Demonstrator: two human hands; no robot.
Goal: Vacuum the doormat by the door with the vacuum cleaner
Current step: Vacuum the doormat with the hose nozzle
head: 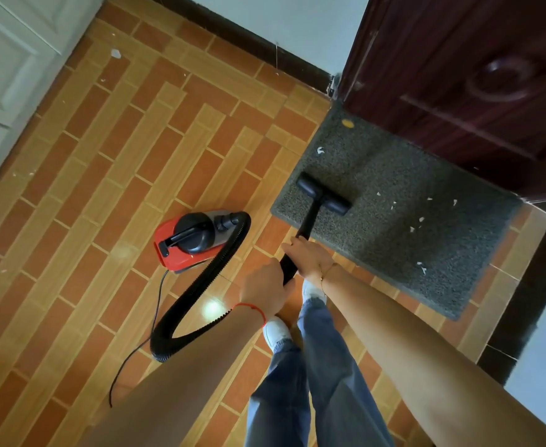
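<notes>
Hands share the stiff black vacuum wand at centre frame: right hand grips higher on the tube, left hand wraps its lower end. Its flat black nozzle rests on the grey coarse-pile doormat right of centre, by the dark red door; the wand looks light and rigid, though the ribbed black hose likely drags the small red canister vacuum.

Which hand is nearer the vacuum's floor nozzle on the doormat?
Right. The right hand grips the wand further down, closer to the nozzle. The left hand grips the wand's upper end by the hose, further from the nozzle.
</notes>
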